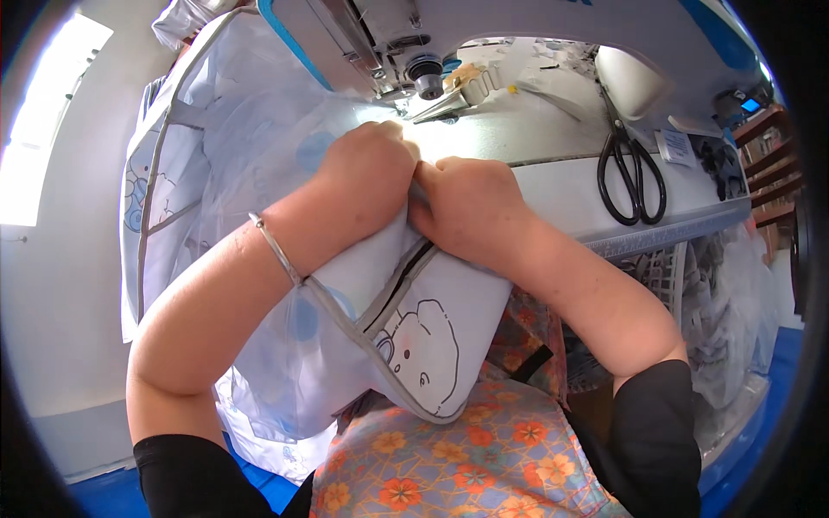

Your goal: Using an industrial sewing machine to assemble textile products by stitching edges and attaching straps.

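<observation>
White fabric (466, 298) with grey edge binding and a printed cartoon animal hangs over my lap and spreads to the left. My left hand (370, 173) is closed on the fabric just in front of the sewing machine (518, 19). My right hand (471, 203) is closed beside it, its thumb and fingers pinching a grey-bound part of the same fabric. The two hands nearly touch under the machine's lit needle area. My fingertips are mostly hidden behind my knuckles. A dark strip, possibly a zipper (397, 289), runs down the fabric below my hands.
Black-handled scissors (633, 177) lie on the right of the machine table (553, 186), near a ruler strip (665, 231) along its front edge. Tweezers (553, 102) and small scraps lie behind. A white plastic basket (669, 272) and clear plastic bags (734, 302) stand below right.
</observation>
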`<state>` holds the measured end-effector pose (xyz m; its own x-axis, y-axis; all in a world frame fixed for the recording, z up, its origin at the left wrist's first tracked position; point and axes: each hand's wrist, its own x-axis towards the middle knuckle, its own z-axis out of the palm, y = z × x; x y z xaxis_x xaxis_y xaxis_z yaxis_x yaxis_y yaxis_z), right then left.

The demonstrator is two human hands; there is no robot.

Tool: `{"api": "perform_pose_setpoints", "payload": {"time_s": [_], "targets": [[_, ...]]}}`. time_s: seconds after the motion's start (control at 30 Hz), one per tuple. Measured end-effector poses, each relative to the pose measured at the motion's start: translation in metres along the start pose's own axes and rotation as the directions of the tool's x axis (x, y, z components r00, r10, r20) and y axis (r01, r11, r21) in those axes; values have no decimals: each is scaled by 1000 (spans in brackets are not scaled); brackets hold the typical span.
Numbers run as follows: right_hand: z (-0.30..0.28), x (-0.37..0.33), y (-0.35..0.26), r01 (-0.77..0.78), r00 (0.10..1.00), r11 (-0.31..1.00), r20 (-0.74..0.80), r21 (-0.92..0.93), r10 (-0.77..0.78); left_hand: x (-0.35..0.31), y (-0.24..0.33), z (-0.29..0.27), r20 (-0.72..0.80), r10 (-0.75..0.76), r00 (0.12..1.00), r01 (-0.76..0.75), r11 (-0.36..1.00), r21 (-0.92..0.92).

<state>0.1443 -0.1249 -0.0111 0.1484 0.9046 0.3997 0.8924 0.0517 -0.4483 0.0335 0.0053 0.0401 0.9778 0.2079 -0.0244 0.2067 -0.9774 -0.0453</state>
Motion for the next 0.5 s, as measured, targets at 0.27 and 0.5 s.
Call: {"api": "perform_pose_setpoints", "payload": {"time_s": [0.27,0.5], "targets": [[4,11,0,-59,996,996,68,-59,63,4,-14,12,-162,31,986,-41,997,-62],[-17,16,17,64,977,998,202,-1,-62,-26,-34,-17,-253,27,967,-48,996,-76]]}}
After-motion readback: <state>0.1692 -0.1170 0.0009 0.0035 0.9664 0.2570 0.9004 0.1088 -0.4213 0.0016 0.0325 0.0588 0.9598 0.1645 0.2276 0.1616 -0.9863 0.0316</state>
